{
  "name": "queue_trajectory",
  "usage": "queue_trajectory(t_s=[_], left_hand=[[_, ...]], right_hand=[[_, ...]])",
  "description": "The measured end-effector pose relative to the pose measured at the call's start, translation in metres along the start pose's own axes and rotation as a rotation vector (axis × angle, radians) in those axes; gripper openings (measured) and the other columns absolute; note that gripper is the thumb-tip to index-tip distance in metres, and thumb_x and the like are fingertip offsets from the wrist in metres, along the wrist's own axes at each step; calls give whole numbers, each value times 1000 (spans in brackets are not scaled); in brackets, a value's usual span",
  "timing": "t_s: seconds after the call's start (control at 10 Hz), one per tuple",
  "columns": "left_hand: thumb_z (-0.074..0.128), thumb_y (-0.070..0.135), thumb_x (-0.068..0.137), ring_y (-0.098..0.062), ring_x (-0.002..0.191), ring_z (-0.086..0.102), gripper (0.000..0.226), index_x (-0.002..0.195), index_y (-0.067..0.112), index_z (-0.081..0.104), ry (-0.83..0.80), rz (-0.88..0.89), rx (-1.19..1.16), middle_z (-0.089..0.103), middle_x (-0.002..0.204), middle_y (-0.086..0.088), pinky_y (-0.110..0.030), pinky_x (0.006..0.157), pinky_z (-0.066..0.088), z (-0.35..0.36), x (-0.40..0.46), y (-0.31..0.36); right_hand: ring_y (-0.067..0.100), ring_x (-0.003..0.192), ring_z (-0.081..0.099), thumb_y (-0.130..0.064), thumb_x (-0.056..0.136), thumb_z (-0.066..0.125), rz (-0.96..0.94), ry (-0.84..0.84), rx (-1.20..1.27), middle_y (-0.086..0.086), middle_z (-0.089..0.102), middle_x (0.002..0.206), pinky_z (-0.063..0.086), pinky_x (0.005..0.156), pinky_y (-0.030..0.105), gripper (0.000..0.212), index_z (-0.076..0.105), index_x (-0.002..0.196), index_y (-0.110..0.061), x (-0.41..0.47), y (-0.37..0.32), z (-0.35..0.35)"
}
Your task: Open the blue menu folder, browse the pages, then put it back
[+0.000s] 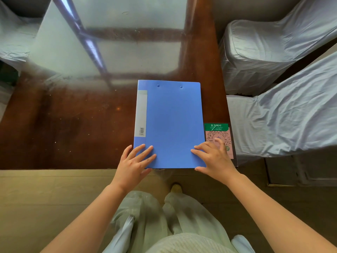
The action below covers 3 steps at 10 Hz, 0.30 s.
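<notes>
The blue menu folder (171, 121) lies closed and flat on the dark brown glossy table (73, 125), close to its near edge, spine with a grey label strip on the left. My left hand (134, 165) rests with spread fingers on the folder's near left corner. My right hand (213, 157) rests on the near right corner, fingers apart, the thumb at the folder's near edge. Neither hand grips the cover.
A pink and green QR-code card (218, 132) lies just right of the folder, partly under my right fingers. Two chairs in grey-white covers (273, 52) stand along the table's right side, another at far left (12, 41). Wooden floor lies below the near edge.
</notes>
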<state>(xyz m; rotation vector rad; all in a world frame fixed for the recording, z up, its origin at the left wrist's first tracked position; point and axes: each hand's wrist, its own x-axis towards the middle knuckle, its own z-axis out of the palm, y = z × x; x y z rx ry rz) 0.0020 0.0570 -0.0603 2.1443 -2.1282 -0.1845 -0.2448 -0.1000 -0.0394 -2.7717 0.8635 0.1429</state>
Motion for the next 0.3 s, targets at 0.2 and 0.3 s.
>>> queue_trajectory(t_s=[0.2, 0.3], left_hand=[[85, 35, 59, -33, 116, 57, 55, 110, 21, 68, -47, -14, 10, 65, 123, -8, -65, 101, 27, -11, 1, 4], [77, 44, 66, -30, 118, 56, 50, 110, 22, 67, -40, 22, 8, 64, 124, -7, -64, 104, 21, -24, 12, 4]], right_hand=[[28, 117, 52, -40, 68, 77, -6, -11, 9, 6, 63, 119, 19, 104, 61, 55, 61, 116, -19, -1, -3, -9], [25, 118, 51, -45, 71, 73, 33, 4, 51, 3, 63, 119, 16, 106, 60, 51, 61, 115, -22, 4, 0, -20]])
